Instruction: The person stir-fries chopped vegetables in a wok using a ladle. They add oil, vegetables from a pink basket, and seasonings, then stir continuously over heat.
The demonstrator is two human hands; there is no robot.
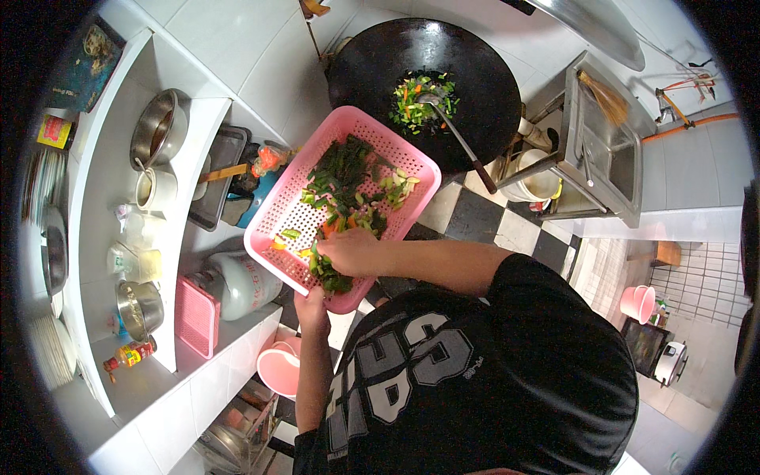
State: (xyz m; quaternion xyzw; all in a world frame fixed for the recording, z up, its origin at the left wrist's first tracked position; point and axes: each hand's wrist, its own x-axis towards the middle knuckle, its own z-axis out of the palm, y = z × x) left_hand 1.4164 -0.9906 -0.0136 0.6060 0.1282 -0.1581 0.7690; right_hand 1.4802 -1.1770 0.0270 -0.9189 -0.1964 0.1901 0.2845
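Observation:
Tilted before me is a pink perforated plastic basket point(279, 222) of cut vegetables. My left hand point(312, 306) grips its near rim. Inside, the fingers of my right hand point(349, 250) curl around chopped vegetables point(323, 267), green with some orange; the fingertips are partly hidden. Dark leafy greens point(344, 163) lie towards the basket's far end, with pale sliced pieces point(401, 184) by the right wall. Beyond the basket, a large black wok point(481, 77) contains chopped green and orange vegetables point(409, 101). A metal ladle point(451, 127) rests in it, its brown handle leaning over the rim.
Left, shelves point(205, 136) bear metal bowls point(157, 130), jars and a sauce bottle point(130, 354). A gas cylinder point(243, 285) stands below, near a pink bucket point(279, 368). Right of the wok is a steel sink point(617, 154) with a bamboo brush point(602, 98). The floor is checkered point(475, 214).

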